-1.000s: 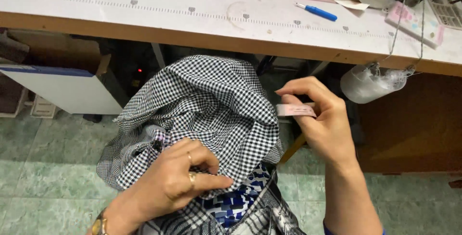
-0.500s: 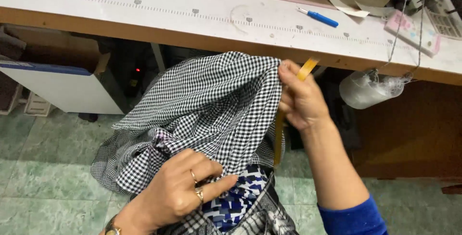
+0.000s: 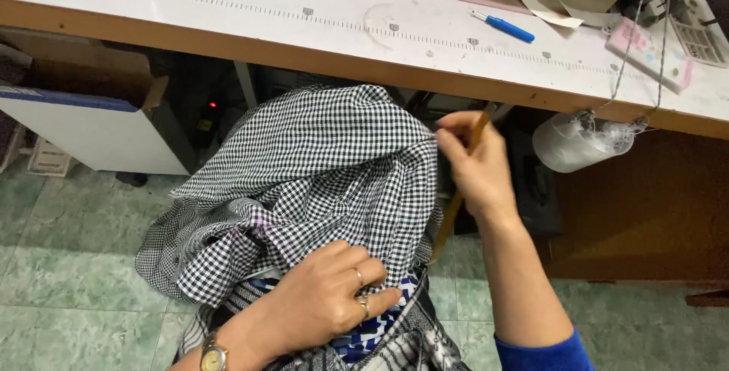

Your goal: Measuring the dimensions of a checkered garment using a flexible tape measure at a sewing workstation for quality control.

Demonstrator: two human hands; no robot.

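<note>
Above your hands, the table edge [image 3: 319, 56] closes the way upward, and the checked cloth [image 3: 304, 181] fills the lap space. On the right, the plastic bag [image 3: 577, 143] hangs near your right hand [image 3: 474, 166]; on the left, the green floor [image 3: 68, 265] leaves free room.

Checked cloth [image 3: 304, 173] soft, matt, woven; desk [image 3: 228, 18] top smooth white laminate with bare wood edge; seam ripper [image 3: 503, 26] glossy blue plastic; floor [image 3: 68, 280] polished green tile.

Two hands are seen: a left hand [image 3: 323, 303] at six o'clock and a right hand [image 3: 474, 162] at three o'clock. Two rings [image 3: 362, 291], one wristwatch [image 3: 213, 357], one checked garment [image 3: 304, 181] and one blue seam ripper [image 3: 503, 27] are counted.
</note>
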